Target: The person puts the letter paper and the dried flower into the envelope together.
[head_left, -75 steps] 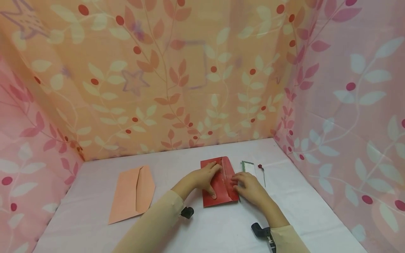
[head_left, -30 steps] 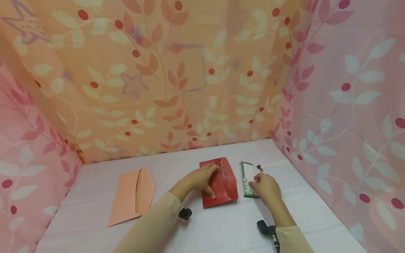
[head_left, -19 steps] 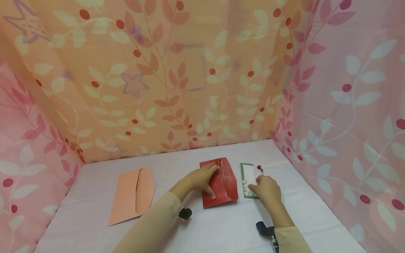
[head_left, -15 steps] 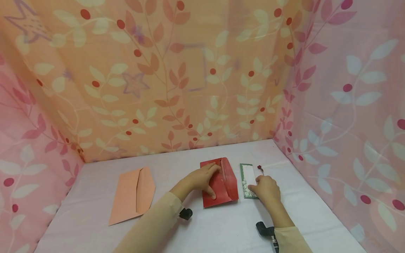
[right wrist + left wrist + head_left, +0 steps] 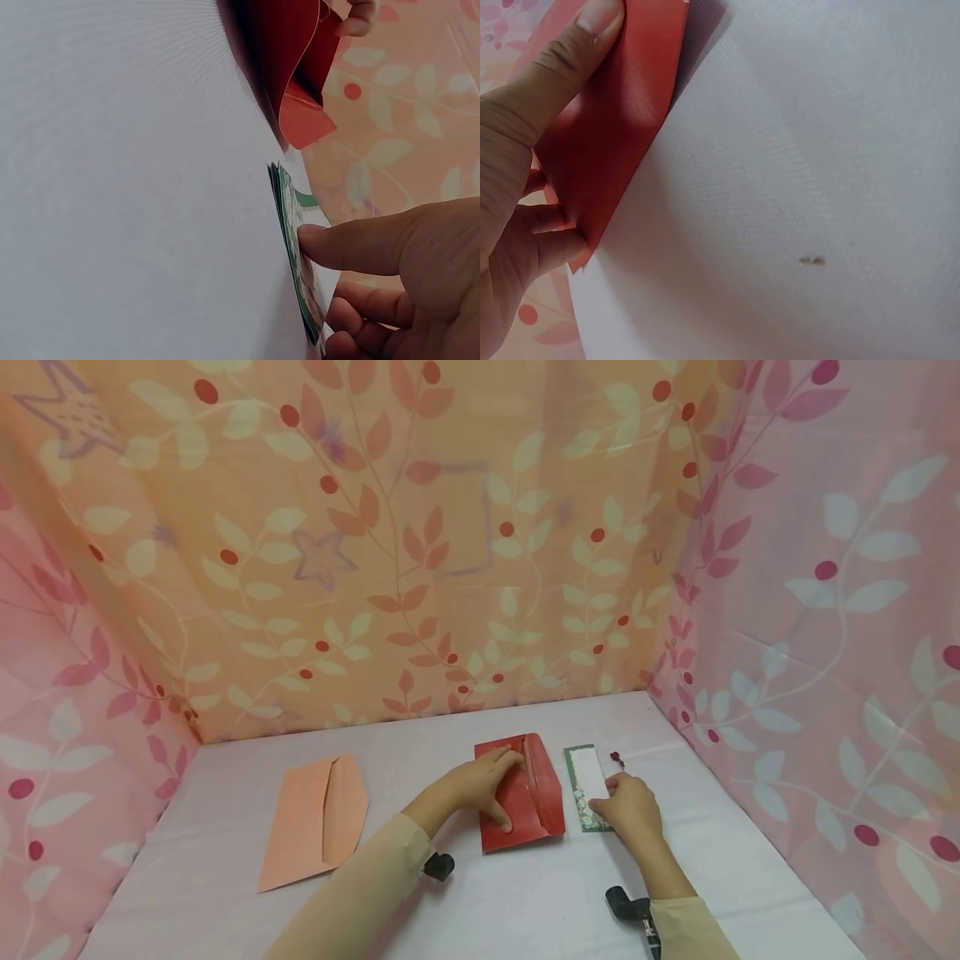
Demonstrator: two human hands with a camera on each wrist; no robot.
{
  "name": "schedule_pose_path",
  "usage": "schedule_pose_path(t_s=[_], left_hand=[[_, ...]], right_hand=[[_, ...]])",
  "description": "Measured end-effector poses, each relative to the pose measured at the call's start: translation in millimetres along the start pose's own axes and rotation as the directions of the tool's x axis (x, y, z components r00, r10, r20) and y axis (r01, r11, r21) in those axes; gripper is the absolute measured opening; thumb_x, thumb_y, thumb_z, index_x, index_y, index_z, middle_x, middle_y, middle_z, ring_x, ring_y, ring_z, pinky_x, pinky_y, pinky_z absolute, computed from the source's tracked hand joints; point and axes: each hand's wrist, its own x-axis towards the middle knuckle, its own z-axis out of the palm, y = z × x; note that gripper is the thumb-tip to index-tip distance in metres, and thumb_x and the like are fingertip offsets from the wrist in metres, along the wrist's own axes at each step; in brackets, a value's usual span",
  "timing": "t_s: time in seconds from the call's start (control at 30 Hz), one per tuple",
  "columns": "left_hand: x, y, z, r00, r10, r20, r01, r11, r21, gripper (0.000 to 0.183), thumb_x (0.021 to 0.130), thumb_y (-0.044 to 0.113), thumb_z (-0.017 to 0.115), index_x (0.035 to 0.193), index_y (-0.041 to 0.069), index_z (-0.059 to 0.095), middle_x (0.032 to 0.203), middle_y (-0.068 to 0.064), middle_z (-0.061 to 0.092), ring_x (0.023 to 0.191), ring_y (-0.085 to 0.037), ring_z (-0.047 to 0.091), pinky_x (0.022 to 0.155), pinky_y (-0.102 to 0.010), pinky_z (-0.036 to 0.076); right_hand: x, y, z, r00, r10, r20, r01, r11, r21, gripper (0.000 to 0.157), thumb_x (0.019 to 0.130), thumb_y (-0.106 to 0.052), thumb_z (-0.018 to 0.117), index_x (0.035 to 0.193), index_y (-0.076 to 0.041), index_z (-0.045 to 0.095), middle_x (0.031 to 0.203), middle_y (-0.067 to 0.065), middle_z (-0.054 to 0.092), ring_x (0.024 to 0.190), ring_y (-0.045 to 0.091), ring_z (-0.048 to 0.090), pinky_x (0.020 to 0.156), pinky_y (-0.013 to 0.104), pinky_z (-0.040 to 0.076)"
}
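Observation:
My left hand (image 5: 483, 781) spreads over a red envelope (image 5: 517, 818) whose flap is folded out to the right. The fingertips hook at its opening while the thumb (image 5: 562, 60) presses its face, and the paper bows in the left wrist view. To the right, my right hand (image 5: 633, 808) pinches the lower right edge of a green-bordered card (image 5: 588, 768) with white flowers. Its thumb (image 5: 352, 244) lies on the card's face, with the other fingers curled behind the edge. Several thin layers show along the card's side (image 5: 289, 240) in the right wrist view.
An orange envelope (image 5: 300, 818) lies at the left with its flap out. Just beyond my right hand is a small dark-red flower (image 5: 616, 757), its stem partly hidden. Floral curtains (image 5: 450, 610) surround the white-covered table (image 5: 517, 910) at the back and sides.
My right hand has left the red envelope's flap and moved right onto the card, gripping its edge. The card has turned slightly toward the envelope. My left hand stays in place.

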Motion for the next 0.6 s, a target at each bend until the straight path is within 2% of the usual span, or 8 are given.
schedule_pose_path(t_s=[0.13, 0.33, 0.6], left_hand=[[0.7, 0.0, -0.1, 1.0, -0.001, 0.003, 0.001, 1.0, 0.007, 0.107, 0.061, 0.059, 0.092, 0.148, 0.031, 0.036, 0.167, -0.007, 0.028, 0.152, -0.026, 0.03, 0.107, -0.051, 0.05], [1.5, -0.6, 0.6, 1.0, -0.002, 0.008, 0.002, 1.0, 0.007, 0.106, 0.062, 0.059, 0.092, 0.147, 0.032, 0.036, 0.167, -0.006, 0.028, 0.152, -0.025, 0.029, 0.106, -0.051, 0.051], [2.5, -0.8, 1.6, 1.0, -0.008, 0.007, 0.008, 1.0, 0.014, 0.109, 0.062, 0.059, 0.092, 0.15, 0.031, 0.035, 0.167, -0.006, 0.027, 0.152, -0.025, 0.029, 0.106, -0.05, 0.05]], right_hand=[[0.8, 1.2, 1.1, 1.0, 0.01, 0.005, -0.011, 1.0, 0.015, 0.056, 0.077, -0.023, 0.087, 0.119, 0.006, 0.064, 0.096, 0.015, 0.07, 0.087, 0.029, 0.065, 0.077, 0.05, 0.053], [2.6, 1.4, -0.1, 1.0, 0.008, 0.029, -0.008, 1.0, 0.017, 0.058, 0.079, -0.027, 0.086, 0.124, 0.004, 0.065, 0.103, 0.018, 0.071, 0.097, 0.034, 0.066, 0.085, 0.054, 0.053], [3.3, 2.3, -4.7, 0.998, 0.0, 0.064, -0.001, 1.0, 0.021, 0.04, 0.088, -0.031, 0.079, 0.112, 0.0, 0.073, 0.103, 0.017, 0.074, 0.096, 0.032, 0.067, 0.083, 0.053, 0.053]])
